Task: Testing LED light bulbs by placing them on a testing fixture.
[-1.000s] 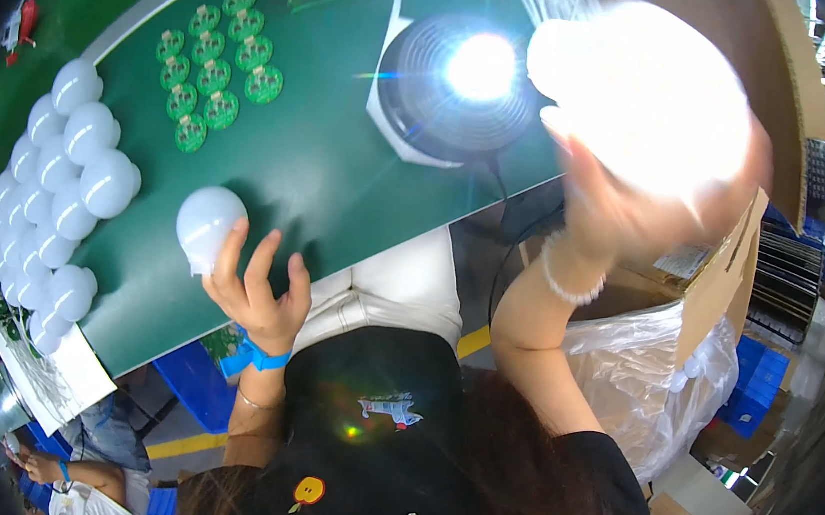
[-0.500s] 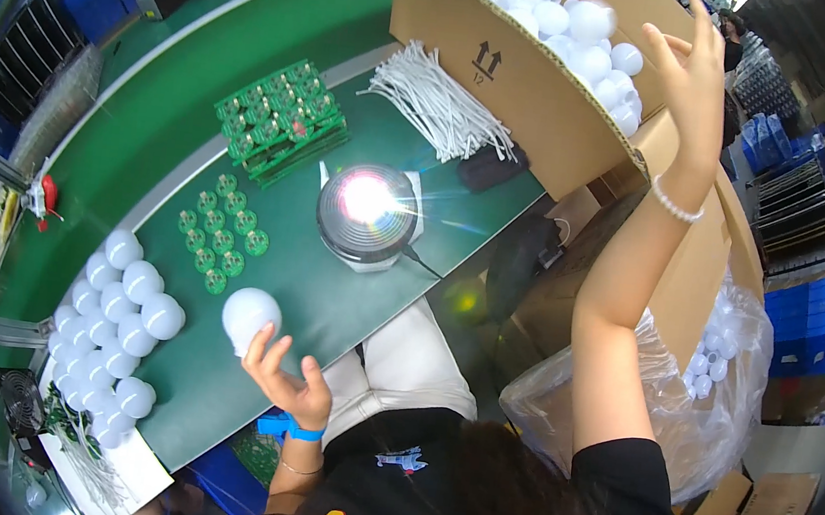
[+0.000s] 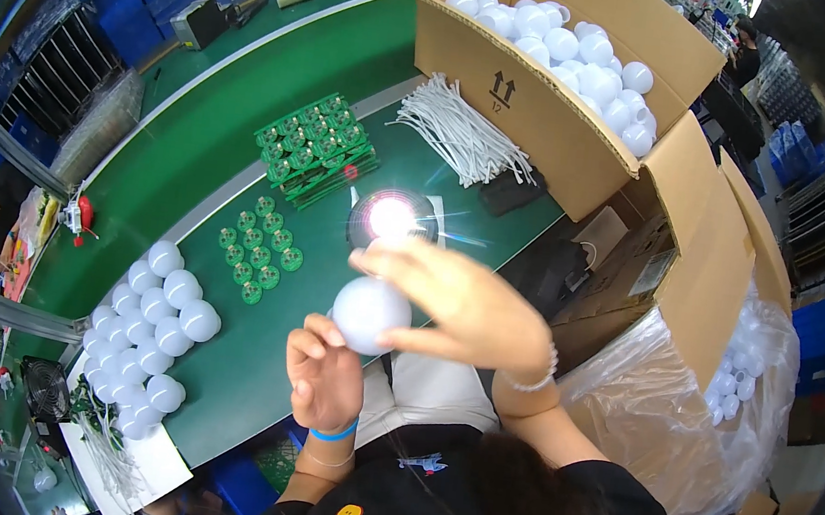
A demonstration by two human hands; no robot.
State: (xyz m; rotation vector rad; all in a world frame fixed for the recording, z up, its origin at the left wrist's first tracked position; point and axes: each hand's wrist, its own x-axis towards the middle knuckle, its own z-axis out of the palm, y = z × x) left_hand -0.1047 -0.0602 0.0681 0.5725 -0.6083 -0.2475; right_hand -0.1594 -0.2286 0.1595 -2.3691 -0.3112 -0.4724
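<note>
While the left hand (image 3: pixel 324 381) cups a white bulb (image 3: pixel 369 313) from below, fingers curled on it, the right hand (image 3: pixel 457 308) clamps it from above. At ten o'clock, more bulbs (image 3: pixel 151 331) crowd the green table (image 3: pixel 192 154). At twelve glows a lamp (image 3: pixel 391 218); at one, a carton (image 3: pixel 549 111) of bulbs.

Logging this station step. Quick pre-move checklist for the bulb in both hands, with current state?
1. White bulb gripped by left hand from below: ok.
2. Right hand fingers on the bulb: ok.
3. Bulb base orientation: cannot tell, hidden by the hands.
4. Lit round lamp beyond the hands, unblocked: ok.
5. Finished-looking bulbs grouped at left on the green table: ok.
</note>
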